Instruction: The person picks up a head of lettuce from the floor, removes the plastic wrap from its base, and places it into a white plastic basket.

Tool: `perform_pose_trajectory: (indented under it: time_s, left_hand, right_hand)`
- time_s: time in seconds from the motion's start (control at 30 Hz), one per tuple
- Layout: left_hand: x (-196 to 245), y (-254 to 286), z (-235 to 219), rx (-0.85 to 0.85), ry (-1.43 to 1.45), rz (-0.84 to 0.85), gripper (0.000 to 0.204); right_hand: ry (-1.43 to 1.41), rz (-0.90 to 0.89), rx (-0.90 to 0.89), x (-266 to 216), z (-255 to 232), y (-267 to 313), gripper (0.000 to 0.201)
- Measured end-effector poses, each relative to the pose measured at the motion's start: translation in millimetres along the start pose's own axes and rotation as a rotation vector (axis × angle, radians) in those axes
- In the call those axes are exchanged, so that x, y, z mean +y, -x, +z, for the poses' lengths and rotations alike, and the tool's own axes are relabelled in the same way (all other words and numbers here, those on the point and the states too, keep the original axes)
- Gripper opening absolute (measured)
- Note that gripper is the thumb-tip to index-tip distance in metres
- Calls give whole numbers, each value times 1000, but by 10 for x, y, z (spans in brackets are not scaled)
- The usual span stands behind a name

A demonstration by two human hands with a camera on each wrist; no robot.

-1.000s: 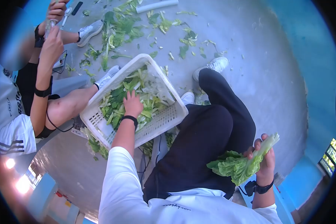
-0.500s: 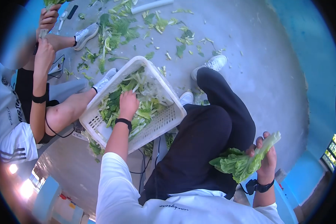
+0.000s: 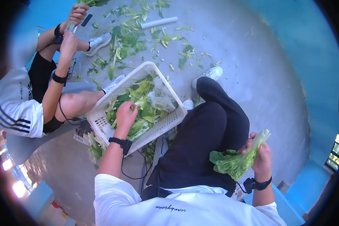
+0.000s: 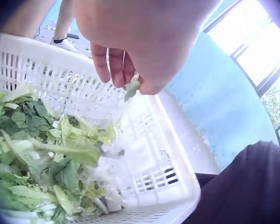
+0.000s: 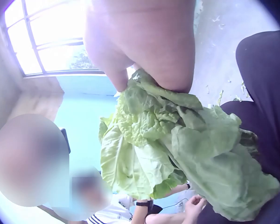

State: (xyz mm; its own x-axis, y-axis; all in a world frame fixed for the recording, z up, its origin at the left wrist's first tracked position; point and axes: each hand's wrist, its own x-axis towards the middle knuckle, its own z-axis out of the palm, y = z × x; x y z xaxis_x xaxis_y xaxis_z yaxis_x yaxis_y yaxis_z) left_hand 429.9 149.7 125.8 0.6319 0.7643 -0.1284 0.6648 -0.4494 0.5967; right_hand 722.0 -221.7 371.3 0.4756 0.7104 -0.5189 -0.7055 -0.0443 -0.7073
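Observation:
My left hand [image 3: 126,116] is over the near side of a white plastic basket [image 3: 147,141]. Its thumb and fingers pinch a small pale green leaf piece [image 4: 132,87], seen clearly in the left wrist view. Below it, the basket holds a heap of loose green leaves [image 4: 67,158], with clear plastic film [image 3: 162,98] on one side. Off to the right, above my lap, my right hand [image 3: 263,157] grips a head of leafy cabbage [image 3: 235,165] by its pale stalks. In the right wrist view its crinkled leaves [image 5: 144,140] hang below the palm.
At left, another seated person [image 3: 17,101] holds a leafy stalk in both hands. Trimmed leaves [image 3: 130,39] and a white tube [image 3: 159,22] lie on the grey floor. Black cables [image 3: 139,177] run beside my dark trousers [image 3: 192,150]. More leaves [image 3: 96,148] sit beneath the basket.
My left hand has risen from the leaves and drawn back toward the basket's near side with a leaf piece. The right hand keeps hold of the cabbage.

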Motion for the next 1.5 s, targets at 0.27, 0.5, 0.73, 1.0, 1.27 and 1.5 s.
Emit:
perform_pose_trajectory:
  time_s: [0.27,0.5,0.73,1.0,1.27,1.5]
  left_hand:
    - [557,496,-534,43,317,-52,21]
    - [1516,929,-879,-175,1080,-57,57]
    - [2427,1428,-939,-176,1032,128,40]
    - [2709,1639,-897,-212,983,140,25]
    - [2385,1506,-835,-310,1041,171,21]
    - [449,1118,170,-307,1071,-456,29]
  right_hand:
    - [-51,47,-122,118,146,410,45]
    - [-27,34,-298,346,338,548,46]
    - [137,-17,-441,597,692,467,45]
    - [285,-42,-374,736,705,486,38]
    - [75,-46,-357,746,678,456,54]
    - [5,-79,-170,537,534,456,65]
